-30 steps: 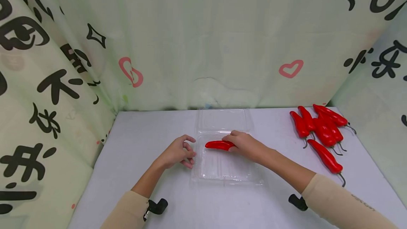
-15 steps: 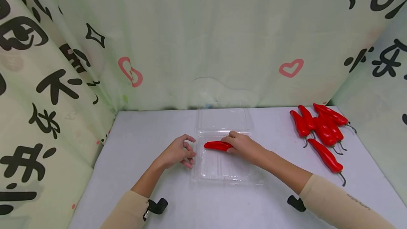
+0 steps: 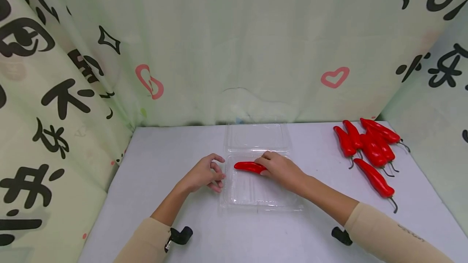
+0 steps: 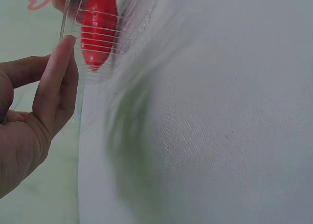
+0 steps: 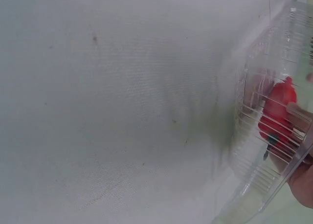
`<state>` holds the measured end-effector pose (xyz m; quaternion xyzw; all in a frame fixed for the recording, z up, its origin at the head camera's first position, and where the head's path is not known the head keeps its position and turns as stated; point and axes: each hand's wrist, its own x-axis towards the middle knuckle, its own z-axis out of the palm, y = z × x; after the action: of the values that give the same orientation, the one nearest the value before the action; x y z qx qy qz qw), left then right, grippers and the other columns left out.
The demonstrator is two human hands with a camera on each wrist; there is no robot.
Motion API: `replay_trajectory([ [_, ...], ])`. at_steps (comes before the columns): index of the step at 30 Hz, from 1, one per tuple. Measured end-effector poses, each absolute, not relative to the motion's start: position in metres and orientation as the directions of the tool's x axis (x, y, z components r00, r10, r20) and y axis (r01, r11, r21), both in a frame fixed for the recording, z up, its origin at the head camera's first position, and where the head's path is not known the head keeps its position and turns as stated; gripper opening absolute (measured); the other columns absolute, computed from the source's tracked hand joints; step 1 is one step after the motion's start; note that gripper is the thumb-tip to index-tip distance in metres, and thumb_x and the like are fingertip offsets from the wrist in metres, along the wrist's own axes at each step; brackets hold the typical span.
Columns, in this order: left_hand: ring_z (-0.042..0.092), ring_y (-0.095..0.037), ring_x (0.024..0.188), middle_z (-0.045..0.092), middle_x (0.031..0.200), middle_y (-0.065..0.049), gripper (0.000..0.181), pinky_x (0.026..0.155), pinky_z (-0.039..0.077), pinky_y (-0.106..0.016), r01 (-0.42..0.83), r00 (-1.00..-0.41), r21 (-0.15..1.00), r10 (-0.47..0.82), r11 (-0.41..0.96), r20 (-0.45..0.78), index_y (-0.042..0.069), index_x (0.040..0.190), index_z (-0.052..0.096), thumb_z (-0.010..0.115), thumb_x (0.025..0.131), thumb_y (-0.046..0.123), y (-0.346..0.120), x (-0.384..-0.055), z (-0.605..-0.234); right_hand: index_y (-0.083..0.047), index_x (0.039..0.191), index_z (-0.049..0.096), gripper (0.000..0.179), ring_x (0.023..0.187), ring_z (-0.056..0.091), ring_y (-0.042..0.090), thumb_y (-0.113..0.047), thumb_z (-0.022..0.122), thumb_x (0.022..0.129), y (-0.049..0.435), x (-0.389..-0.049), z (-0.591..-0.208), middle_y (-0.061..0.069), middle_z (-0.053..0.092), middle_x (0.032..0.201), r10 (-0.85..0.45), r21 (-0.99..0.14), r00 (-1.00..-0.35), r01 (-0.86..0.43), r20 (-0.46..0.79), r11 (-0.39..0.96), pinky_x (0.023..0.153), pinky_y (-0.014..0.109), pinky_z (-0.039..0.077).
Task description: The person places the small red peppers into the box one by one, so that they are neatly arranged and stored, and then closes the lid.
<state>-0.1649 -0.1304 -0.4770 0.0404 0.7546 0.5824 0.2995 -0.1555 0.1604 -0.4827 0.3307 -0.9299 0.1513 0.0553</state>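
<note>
A clear plastic clamshell box (image 3: pixel 257 194) lies unfolded on the white table, its lid (image 3: pixel 257 137) laid back on the far side. Inside the box my right hand (image 3: pixel 281 170) grips a red chili pepper (image 3: pixel 250 167) near its right end, the tip pointing left. Through the ribbed wall in the right wrist view, the pepper's (image 5: pixel 278 111) green cap and dark stem show below my fingers. My left hand (image 3: pixel 205 175) is at the box's left side, fingers loosely bent and holding nothing. In the left wrist view its fingertips (image 4: pixel 68 43) are right at the box's rim.
Several red chili peppers (image 3: pixel 373 149) with dark stems lie grouped at the table's right rear, with one pepper (image 3: pixel 376 180) nearer the front. A printed pale green curtain (image 3: pixel 256 52) hangs along the back and both sides of the table (image 3: pixel 164 145).
The right hand has shifted the chili pepper very slightly left within the box. The left hand has kept its place beside the rim.
</note>
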Motion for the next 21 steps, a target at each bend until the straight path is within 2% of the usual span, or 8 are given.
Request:
replay_trajectory([
  [12, 0.07, -0.023, 0.065, 0.06, 0.097, -0.016, 0.05, 0.061, 0.065, -0.039, -0.297, -0.82, 0.895, 0.391, 0.334, -0.418, 0.001, 0.139, 0.046, 0.069, 0.094, -0.003, -0.1286, -0.1652, -0.4763, -0.016, 0.114, 0.075, 0.035, 0.092, 0.064, 0.021, -0.013, 0.088, 0.082, 0.1602, -0.1578, -0.4871, 0.004, 0.069, 0.103, -0.594, -0.163, -0.765, -0.638, 0.249, 0.753, 0.068, 0.032, 0.063],
  [21, 0.07, -0.022, 0.065, 0.06, 0.097, -0.015, 0.052, 0.06, 0.065, -0.037, -0.298, -0.819, 0.889, 0.385, 0.348, -0.426, 0.0, 0.141, 0.046, 0.07, 0.094, -0.002, -0.1284, -0.1648, -0.4762, -0.016, 0.115, 0.075, 0.036, 0.093, 0.063, 0.023, -0.014, 0.088, 0.082, 0.1588, -0.1592, -0.4889, 0.006, 0.069, 0.103, -0.593, -0.117, -0.763, -0.633, 0.257, 0.765, 0.073, 0.033, 0.063],
])
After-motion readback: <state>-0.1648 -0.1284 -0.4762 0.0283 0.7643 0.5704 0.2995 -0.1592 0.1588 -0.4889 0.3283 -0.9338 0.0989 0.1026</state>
